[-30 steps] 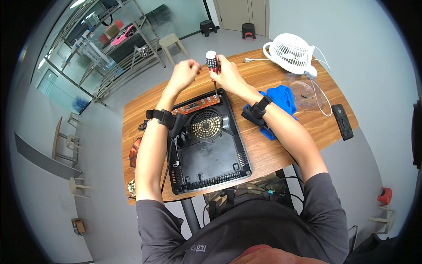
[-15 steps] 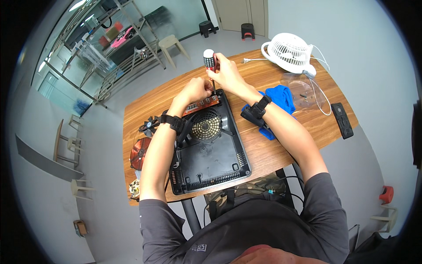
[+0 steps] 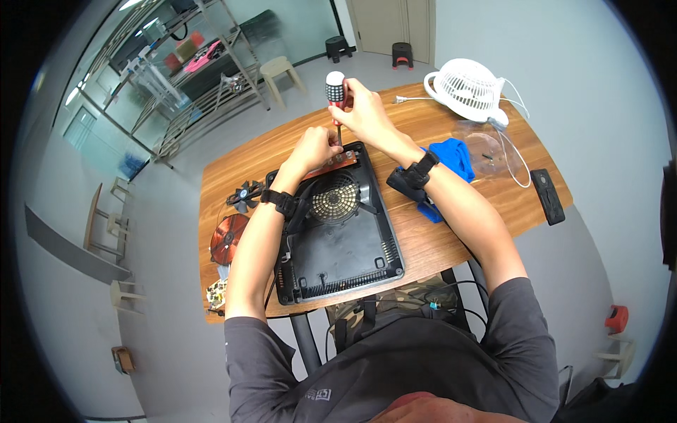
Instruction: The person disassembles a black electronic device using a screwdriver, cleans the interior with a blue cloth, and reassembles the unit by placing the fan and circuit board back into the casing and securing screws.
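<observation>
An open black induction cooker housing (image 3: 338, 247) lies on the wooden table before me, with a round vent grille (image 3: 334, 199) in it. Across its far end sits a narrow orange-brown circuit board (image 3: 340, 163). My right hand (image 3: 367, 116) grips a screwdriver (image 3: 336, 92) with a white, black and red handle, holding it upright, shaft down, over the board's far right end. My left hand (image 3: 314, 149) is closed beside the shaft's lower part, fingertips pinched at the board's far edge. Whatever those fingertips hold, and the screwdriver's tip, are hidden.
Left of the housing lie a black fan impeller (image 3: 245, 197) and a copper coil (image 3: 229, 240). On the right are a blue cloth (image 3: 453, 159), a clear tray (image 3: 502, 156) with small dark parts, a white fan (image 3: 465, 90) with its cord, and a black slab-like part (image 3: 548, 197).
The screwdriver stands slightly higher and a little to the left. My left hand has shifted toward its shaft and covers more of the board. The whole view has moved slightly.
</observation>
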The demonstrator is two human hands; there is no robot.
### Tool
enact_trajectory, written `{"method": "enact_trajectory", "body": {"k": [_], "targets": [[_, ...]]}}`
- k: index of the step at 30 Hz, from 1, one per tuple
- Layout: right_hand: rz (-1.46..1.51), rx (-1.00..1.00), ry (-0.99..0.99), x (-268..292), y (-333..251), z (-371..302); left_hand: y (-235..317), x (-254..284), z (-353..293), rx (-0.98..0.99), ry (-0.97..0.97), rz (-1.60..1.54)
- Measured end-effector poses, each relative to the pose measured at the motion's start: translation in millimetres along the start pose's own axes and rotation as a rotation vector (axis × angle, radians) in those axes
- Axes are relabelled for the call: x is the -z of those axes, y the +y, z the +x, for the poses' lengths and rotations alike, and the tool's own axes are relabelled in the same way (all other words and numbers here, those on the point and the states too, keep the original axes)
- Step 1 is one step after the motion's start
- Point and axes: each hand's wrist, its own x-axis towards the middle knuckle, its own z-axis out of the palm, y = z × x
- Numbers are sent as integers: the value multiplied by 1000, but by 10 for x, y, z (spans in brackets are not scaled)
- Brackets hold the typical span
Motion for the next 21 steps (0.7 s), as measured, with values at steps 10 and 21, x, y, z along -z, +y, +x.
{"method": "enact_trajectory", "body": {"k": [10, 21], "targets": [[-29, 40, -138, 125, -403, -119, -986, 845, -1163, 167, -89, 105], [-54, 80, -205, -181, -440, -169, -1329, 397, -2031, 297, -22, 358]]}}
